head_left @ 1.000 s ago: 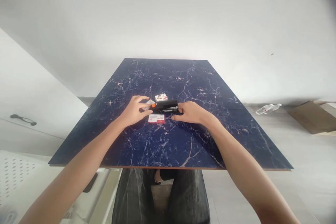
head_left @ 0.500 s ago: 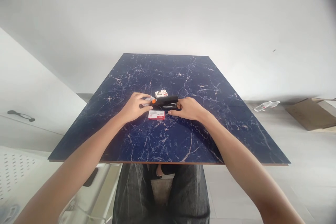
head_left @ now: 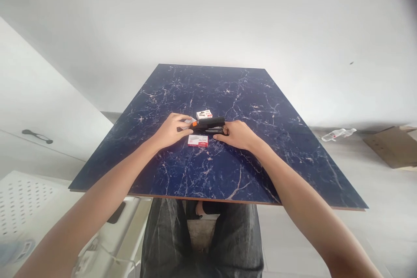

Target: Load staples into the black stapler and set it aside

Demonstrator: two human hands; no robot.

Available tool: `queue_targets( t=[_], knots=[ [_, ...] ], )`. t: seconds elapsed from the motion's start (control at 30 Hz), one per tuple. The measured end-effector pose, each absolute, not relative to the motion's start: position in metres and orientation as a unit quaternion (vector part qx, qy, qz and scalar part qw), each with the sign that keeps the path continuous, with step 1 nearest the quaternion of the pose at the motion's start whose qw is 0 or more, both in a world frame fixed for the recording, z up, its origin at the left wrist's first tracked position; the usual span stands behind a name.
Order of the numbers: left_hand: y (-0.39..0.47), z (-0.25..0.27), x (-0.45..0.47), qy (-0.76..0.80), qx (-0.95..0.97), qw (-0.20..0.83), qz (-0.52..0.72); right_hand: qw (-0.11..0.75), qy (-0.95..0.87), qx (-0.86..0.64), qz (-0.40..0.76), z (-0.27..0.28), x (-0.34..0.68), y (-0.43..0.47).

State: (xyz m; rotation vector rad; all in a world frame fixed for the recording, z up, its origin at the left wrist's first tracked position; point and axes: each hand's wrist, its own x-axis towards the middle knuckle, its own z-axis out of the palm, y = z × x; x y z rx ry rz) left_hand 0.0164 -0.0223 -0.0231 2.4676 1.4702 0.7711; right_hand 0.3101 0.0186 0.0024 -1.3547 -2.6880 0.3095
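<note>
A black stapler (head_left: 210, 122) with an orange patch near its left end lies across the middle of the table. A gap shows between its top arm and base, with bright metal inside. My left hand (head_left: 175, 132) pinches its left end between thumb and fingers. At the right end, my right hand (head_left: 239, 134) is closed around the stapler, the thumb low and the fingertips partly hidden. Just in front lies a flat white-and-red box (head_left: 197, 140). Behind the stapler stands a small white box (head_left: 204, 114) with a dark picture on it. A pale item under my left fingers is mostly hidden.
The dark blue marbled table (head_left: 208, 173) has its near edge over my legs. A cardboard box (head_left: 392, 147) and clear plastic bottles (head_left: 337, 134) lie on the floor at right. A white cabinet with a dark handle (head_left: 37, 136) stands at left.
The whole view has shifted slightly, so the table and items appear a little further right. Both hands keep their hold on the stapler, with hardly any change in pose.
</note>
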Motion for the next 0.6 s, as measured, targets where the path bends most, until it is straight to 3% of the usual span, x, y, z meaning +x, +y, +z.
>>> queue_targets(
  t=[0.6],
  knots=[
    [-0.0246, -0.022, 0.0194, 0.481, 0.833, 0.08, 0.261, 0.061, -0.882, -0.46, 0.081, 0.0034, 0.3038, 0.0129]
  ],
)
